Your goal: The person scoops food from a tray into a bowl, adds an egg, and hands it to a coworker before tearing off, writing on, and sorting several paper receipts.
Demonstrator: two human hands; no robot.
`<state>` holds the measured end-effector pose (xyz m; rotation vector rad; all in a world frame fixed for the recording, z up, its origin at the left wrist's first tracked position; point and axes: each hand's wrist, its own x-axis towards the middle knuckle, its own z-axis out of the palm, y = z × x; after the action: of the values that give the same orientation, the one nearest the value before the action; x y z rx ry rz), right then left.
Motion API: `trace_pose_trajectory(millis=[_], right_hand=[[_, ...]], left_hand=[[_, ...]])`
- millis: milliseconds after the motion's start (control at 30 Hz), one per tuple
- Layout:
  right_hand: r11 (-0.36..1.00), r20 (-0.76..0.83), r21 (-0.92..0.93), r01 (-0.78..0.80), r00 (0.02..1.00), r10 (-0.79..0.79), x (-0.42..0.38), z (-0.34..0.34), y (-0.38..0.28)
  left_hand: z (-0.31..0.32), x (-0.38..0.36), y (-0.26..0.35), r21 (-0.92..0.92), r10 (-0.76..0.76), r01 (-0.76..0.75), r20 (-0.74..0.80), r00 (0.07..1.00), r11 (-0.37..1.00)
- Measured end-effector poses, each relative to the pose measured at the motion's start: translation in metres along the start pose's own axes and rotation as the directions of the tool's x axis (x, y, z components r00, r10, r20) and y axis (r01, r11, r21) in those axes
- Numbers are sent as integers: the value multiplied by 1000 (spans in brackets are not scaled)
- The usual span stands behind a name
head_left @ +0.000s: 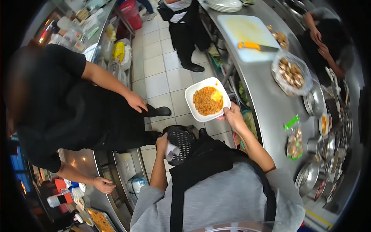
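Observation:
My right hand (232, 115) grips the near right rim of a white squarish plate (190, 101) and holds it out over the floor. On the plate lies a mound of orange-brown food (205, 105) with a pale yellow dollop on top. My left hand (162, 144) is closed around a curled white sheet like paper (172, 150), low in front of me. Below and behind that hand is a black round thing with a perforated top (181, 141).
Beside me on the left stands a person in black (58, 100); another person (185, 38) is ahead in the aisle. The steel counter (266, 104) on the right holds a cutting board (247, 33), an orange-handled knife (255, 46), a bag of mushrooms (291, 73) and bowls (308, 178).

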<state>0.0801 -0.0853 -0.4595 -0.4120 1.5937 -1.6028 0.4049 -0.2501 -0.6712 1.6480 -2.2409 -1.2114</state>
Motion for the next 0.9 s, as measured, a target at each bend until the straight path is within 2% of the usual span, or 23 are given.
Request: trace_pose_trajectory(millis=[67, 133, 200, 333, 400, 467, 500, 567, 600, 633, 667, 733, 800, 867, 900], right_hand=[[998, 58, -3, -58, 997, 58, 44, 17, -14], [998, 65, 27, -64, 996, 62, 78, 36, -24], [992, 115, 65, -107, 988, 99, 111, 57, -36], [992, 247, 97, -78, 968, 52, 181, 93, -48], [992, 298, 52, -111, 950, 91, 210, 116, -59], [1000, 353, -12, -23, 935, 25, 242, 129, -58], [1000, 448, -26, -16, 893, 26, 259, 132, -52], [982, 483, -188, -15, 869, 106, 302, 141, -42], [959, 522, -282, -8, 837, 160, 320, 149, -42], [955, 613, -287, 69, 779, 128, 334, 150, -35], [947, 647, -310, 84, 748, 146, 344, 156, -35], [914, 775, -370, 166, 597, 206, 371, 168, -35], [891, 848, -410, 192, 441, 295, 363, 189, -50], [826, 838, -503, 254, 378, 394, 358, 203, -44], [847, 856, -489, 209, 302, 420, 347, 210, -45]], left_hand=[[-27, 12, 71, -356, -188, 192, 47, 981, 914], [-53, 22, 120, -479, -138, 150, 61, 989, 865], [-74, 38, 143, -490, -196, 204, 69, 978, 847], [-120, 71, 199, -657, -280, 252, 65, 958, 710], [-140, 95, 202, -754, -262, 200, 39, 964, 626], [-150, 123, 191, -723, -246, 153, -25, 969, 674], [-158, 133, 194, -736, -241, 150, -18, 970, 661], [-171, 149, 197, -766, -281, 142, -52, 958, 627], [-177, 156, 197, -778, -320, 142, -79, 944, 612], [-182, 156, 198, -787, -329, 137, -88, 940, 602], [-187, 151, 202, -796, -342, 137, -92, 935, 589], [-198, 135, 218, -813, -363, 117, -122, 924, 570], [-204, 105, 218, -861, -366, 111, -92, 926, 496], [-199, 66, 219, -925, -445, 17, -167, 880, 379], [-193, 43, 217, -939, -529, -79, -256, 809, 334]])
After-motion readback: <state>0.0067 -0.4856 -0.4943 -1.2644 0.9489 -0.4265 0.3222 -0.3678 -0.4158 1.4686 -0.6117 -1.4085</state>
